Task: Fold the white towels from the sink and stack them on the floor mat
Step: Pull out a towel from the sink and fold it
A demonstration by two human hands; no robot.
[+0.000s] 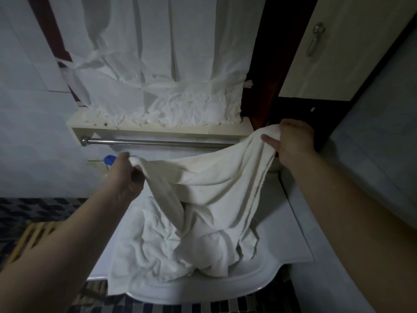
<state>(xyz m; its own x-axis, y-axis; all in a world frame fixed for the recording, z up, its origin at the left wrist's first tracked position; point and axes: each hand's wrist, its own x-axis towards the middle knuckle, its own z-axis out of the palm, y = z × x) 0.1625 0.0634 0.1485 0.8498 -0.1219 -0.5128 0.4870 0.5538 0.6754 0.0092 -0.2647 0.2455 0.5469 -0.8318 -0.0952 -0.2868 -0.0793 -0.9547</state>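
Two hands, one towel lifted, none folded so far as can be seen.

The fingers [269, 141] of the right hand [291, 143] curl round one end of a white towel [214, 177]. The left hand [128, 170] pinches the other end, so the soft, thick terry sags between them above the sink [203, 290]. Under it a crumpled heap of towels [158, 240] fills the smooth, glossy basin and spills over its front rim. Down at the left, the visible part of the slatted floor mat [33, 236] carries no stack, so I judge the folding has barely begun.
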